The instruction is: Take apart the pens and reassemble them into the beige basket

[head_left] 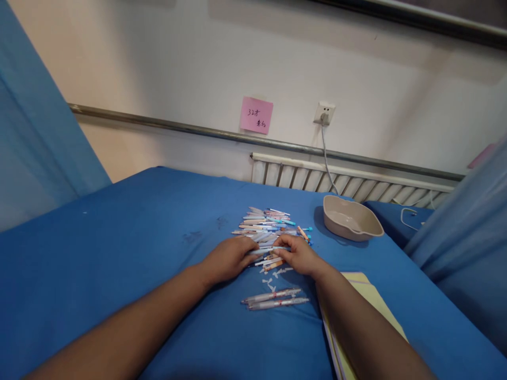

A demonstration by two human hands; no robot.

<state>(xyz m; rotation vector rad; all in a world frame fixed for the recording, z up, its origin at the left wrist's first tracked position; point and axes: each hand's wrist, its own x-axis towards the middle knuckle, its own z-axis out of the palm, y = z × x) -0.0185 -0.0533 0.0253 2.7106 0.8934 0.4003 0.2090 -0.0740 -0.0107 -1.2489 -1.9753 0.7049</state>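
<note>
A pile of pens (263, 222) in white, blue and orange lies on the blue cloth. At its near edge, my left hand (232, 257) and my right hand (297, 254) face each other, fingers bent and closed. Between them runs a light-coloured pen (264, 250), its left end in my left fingers and its right end in my right fingers. Small white pieces (271, 284) are scattered just below the hands. Nearer to me, a few grey-white pens (277, 303) with reddish marks lie side by side, apart from the pile.
Right of the pile stands a beige plastic basin (350, 217). A yellow pad or folder (366, 287) lies partly under my right forearm. Behind the blue-covered table (158, 211) are a radiator (301, 174), a metal rail and a plugged-in socket (324, 113). Blue curtains (39, 116) hang at both sides.
</note>
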